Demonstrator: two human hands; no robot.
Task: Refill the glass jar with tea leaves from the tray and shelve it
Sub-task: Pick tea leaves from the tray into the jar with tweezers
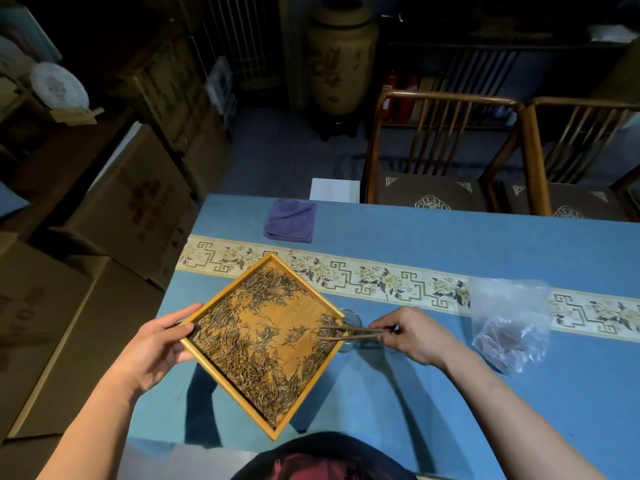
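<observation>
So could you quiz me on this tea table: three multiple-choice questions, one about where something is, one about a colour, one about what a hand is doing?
1. Where is the glass jar?
A. under the tray's right corner
B. on a chair
C. on the folded cloth

2. What colour is the folded cloth?
A. red
B. purple
C. white

3. What is the right hand doing?
A. lying flat on the table
B. lifting the plastic bag
C. holding wooden tongs over the tea leaves

Answers:
1 A, its rim peeks out beside the tray.
2 B, it lies purple on the blue table.
3 C, its fingers pinch the tongs, whose tips reach the tea leaves; the plastic bag lies untouched.
</observation>
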